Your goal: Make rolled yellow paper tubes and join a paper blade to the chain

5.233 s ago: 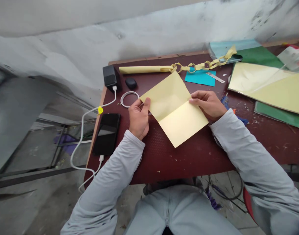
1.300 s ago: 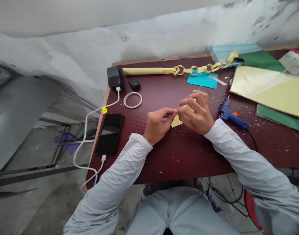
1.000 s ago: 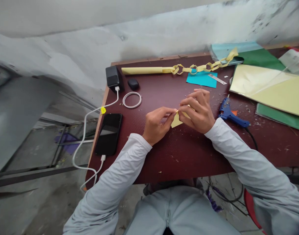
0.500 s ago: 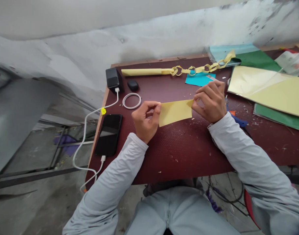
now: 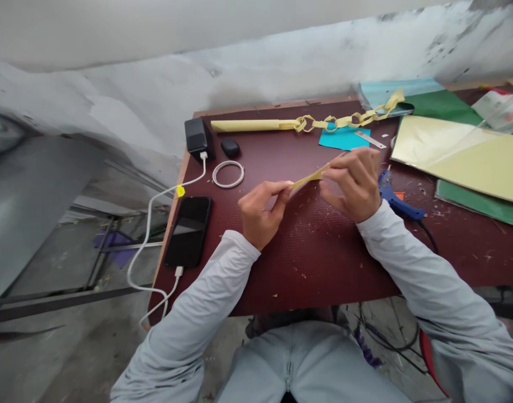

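Yellow paper [image 5: 308,179] over the desk [image 5: 315,263], between front and back edges; the left hand [image 5: 262,212] pinches one end; the right hand [image 5: 353,186] is blurred, its grip indeterminable.

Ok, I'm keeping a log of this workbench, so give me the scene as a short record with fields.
Left hand: pinches one end of the yellow paper
Right hand: at the paper's other end; blurred, grip unclear
Behind the hands: paper chain, cyan paper
Table's left side: black smartphone, white cable plugged in
Beside right wrist: blue glue gun
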Demonstrator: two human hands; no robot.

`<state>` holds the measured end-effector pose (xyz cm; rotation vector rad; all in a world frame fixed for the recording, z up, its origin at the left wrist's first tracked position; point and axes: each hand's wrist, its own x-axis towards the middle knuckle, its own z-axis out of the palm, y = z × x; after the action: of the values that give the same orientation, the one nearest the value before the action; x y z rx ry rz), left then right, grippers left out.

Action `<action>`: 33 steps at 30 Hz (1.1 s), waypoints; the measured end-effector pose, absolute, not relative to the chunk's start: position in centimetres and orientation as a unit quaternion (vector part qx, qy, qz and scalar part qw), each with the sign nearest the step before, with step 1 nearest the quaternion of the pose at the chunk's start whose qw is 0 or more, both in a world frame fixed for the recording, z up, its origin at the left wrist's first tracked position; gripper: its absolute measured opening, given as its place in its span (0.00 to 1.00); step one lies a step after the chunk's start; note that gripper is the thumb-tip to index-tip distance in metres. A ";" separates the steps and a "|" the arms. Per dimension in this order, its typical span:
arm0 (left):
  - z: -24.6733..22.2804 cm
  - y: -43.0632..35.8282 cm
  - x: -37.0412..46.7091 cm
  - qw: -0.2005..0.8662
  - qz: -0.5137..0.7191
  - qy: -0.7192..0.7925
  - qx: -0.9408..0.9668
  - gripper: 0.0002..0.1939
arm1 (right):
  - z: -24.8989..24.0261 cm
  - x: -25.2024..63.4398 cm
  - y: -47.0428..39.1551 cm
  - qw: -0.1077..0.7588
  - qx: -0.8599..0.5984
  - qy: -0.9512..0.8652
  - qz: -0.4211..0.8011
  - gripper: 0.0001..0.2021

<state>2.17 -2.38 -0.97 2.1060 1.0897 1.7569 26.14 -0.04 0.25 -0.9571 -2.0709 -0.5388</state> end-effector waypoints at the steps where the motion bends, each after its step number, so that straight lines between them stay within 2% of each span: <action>1: -0.9 -2.6 2.4 0.093 0.588 0.354 0.721 0.05 | 0.2 25.6 -0.4 0.379 -0.371 -0.825 -0.195 0.08; 5: -1.0 -2.8 2.8 0.124 0.570 0.319 0.747 0.07 | -0.1 24.4 -1.3 0.357 -0.352 -0.851 -0.155 0.06; 9: -1.1 -2.7 2.8 0.146 0.545 0.310 0.765 0.04 | -0.2 24.4 -1.3 0.353 -0.325 -0.862 -0.161 0.04; 14: -1.3 -2.8 2.8 0.177 0.528 0.324 0.765 0.04 | -0.4 24.4 -1.1 0.332 -0.348 -0.865 -0.145 0.02; 22: -1.6 -2.2 2.3 0.249 0.582 0.368 0.681 0.06 | -0.1 25.9 0.0 0.347 -0.397 -0.839 -0.133 0.03; 28: -1.3 -0.8 1.5 0.241 0.636 0.405 0.611 0.14 | -0.3 28.2 1.5 0.353 -0.420 -0.817 -0.178 0.02; 33: -2.5 1.2 -0.1 0.241 0.643 0.483 0.544 0.18 | -0.9 29.7 2.6 0.364 -0.450 -0.792 -0.195 0.05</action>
<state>-0.08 1.16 -2.50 1.4871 1.3205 1.7600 29.68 2.61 -0.87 -1.1589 -2.0376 -0.5023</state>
